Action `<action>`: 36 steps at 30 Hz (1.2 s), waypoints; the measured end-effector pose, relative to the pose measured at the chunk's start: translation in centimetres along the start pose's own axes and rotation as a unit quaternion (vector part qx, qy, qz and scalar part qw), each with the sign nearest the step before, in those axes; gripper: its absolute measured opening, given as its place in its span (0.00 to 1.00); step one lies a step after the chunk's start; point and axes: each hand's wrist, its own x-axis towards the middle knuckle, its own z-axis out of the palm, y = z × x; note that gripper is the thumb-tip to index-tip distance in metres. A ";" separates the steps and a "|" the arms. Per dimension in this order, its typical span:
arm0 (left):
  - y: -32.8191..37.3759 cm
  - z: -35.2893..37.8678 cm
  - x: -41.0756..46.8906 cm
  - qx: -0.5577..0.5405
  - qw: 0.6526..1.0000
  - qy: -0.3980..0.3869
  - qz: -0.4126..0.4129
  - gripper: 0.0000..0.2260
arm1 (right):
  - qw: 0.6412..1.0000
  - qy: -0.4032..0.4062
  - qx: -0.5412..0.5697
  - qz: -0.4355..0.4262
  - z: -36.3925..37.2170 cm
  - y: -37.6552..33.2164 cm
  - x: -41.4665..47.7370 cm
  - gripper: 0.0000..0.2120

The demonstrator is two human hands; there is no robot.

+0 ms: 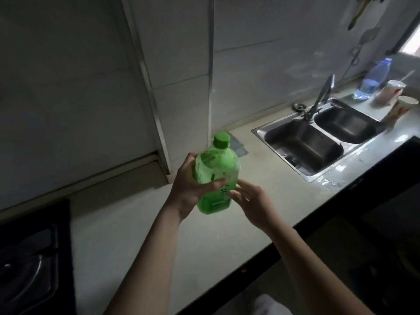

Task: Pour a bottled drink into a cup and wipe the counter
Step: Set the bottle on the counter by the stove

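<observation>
A green tea bottle [216, 171] with its green cap on is held upright above the pale counter [141, 223]. My left hand [188, 185] grips its middle, thumb across the front. My right hand [252, 201] is beside the bottle's lower right, fingers loosely spread and fingertips touching the label. Two paper cups [402, 108] stand on the counter at the far right, past the sink. A folded grey cloth [238, 146] lies on the counter behind the bottle, by the wall.
A steel double sink [318, 144] with a tap [322, 94] sits to the right. A clear water bottle [372, 80] stands behind the cups. A black stove [29, 264] fills the lower left. The counter's dark front edge runs diagonally at the lower right.
</observation>
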 end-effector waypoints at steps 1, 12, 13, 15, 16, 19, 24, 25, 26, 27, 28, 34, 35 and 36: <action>-0.9 -0.2 0.8 -0.009 1.000 0.010 -0.012 0.28 | 1.000 -0.019 0.004 0.004 0.3 0.9 1.2 0.21; -8.1 -0.7 9.7 0.005 0.981 0.139 -0.137 0.36 | 0.990 -0.140 -0.005 -0.031 2.1 11.3 15.0 0.21; -8.8 -0.5 10.4 0.012 0.978 0.150 -0.146 0.37 | 0.989 -0.143 -0.006 -0.030 2.2 12.2 15.8 0.21; -10.2 -0.2 11.3 0.020 0.972 0.170 -0.160 0.37 | 0.988 -0.151 -0.012 -0.033 2.3 13.5 17.2 0.22; -10.9 -0.1 11.7 0.021 0.969 0.177 -0.168 0.36 | 0.987 -0.158 -0.019 -0.034 2.4 14.1 17.8 0.24; -12.4 -0.2 12.6 0.034 0.965 0.182 -0.188 0.36 | 0.982 -0.178 -0.044 -0.039 2.7 15.5 19.1 0.26; -14.6 -0.6 13.7 0.061 0.964 0.164 -0.202 0.36 | 0.980 -0.178 -0.086 -0.022 4.0 17.3 19.2 0.26; -14.9 -0.8 13.9 0.061 0.963 0.167 -0.202 0.37 | 0.980 -0.178 -0.092 -0.020 4.2 17.4 19.3 0.25; -15.2 -1.1 14.0 0.058 0.963 0.168 -0.203 0.37 | 0.978 -0.180 -0.102 -0.018 4.4 17.5 19.5 0.25; -15.4 -1.3 14.2 0.056 0.963 0.169 -0.205 0.37 | 0.977 -0.183 -0.112 -0.019 4.5 17.5 19.7 0.25; -15.5 -1.5 14.3 0.058 0.962 0.167 -0.207 0.37 | 0.974 -0.188 -0.121 -0.020 4.7 17.5 20.0 0.25; -15.9 -2.3 15.4 0.085 0.963 0.159 -0.200 0.38 | 0.970 -0.194 -0.147 -0.021 5.4 17.7 20.9 0.25; -16.0 -2.3 15.6 0.090 0.963 0.158 -0.200 0.39 | 0.970 -0.192 -0.148 -0.021 5.5 17.8 21.0 0.24; -16.1 -2.4 15.7 0.098 0.962 0.159 -0.200 0.39 | 0.970 -0.192 -0.148 -0.019 5.5 17.8 21.1 0.24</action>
